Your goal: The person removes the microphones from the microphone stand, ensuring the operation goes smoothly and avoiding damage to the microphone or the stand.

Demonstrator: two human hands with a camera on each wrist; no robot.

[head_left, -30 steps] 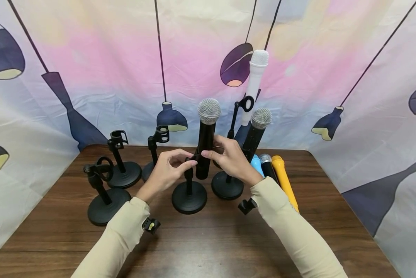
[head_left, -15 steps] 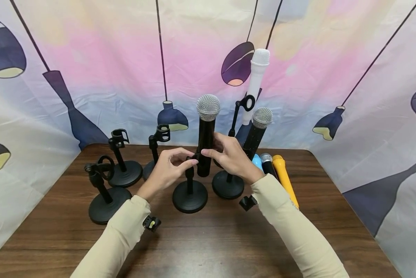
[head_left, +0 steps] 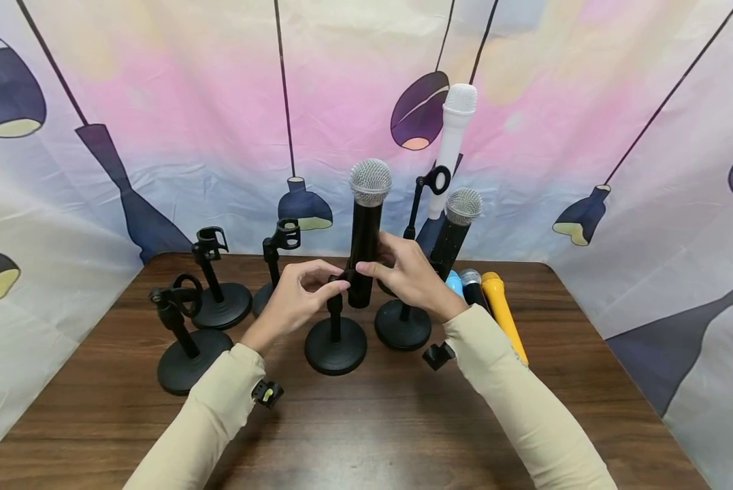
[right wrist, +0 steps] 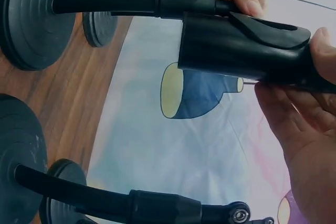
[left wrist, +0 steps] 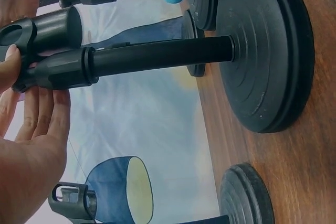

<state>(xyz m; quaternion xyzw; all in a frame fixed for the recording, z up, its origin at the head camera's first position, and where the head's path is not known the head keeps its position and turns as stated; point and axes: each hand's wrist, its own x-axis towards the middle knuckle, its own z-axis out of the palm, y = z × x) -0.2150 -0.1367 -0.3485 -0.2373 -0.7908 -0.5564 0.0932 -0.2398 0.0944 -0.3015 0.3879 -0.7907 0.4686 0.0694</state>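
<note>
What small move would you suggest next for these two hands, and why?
Probably loosen the right hand slightly: the black plastic clip appears seated around the silver-headed black microphone, and the left hand pinches the top of the round-based black stand.

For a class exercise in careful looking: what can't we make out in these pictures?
Head view: the lower ends of the blue mic and lying black mic, hidden by the right arm.
Head view: part of one rear stand's base, hidden by the left hand.
Left wrist view: the top of the held mic, cut off by the left edge.
</note>
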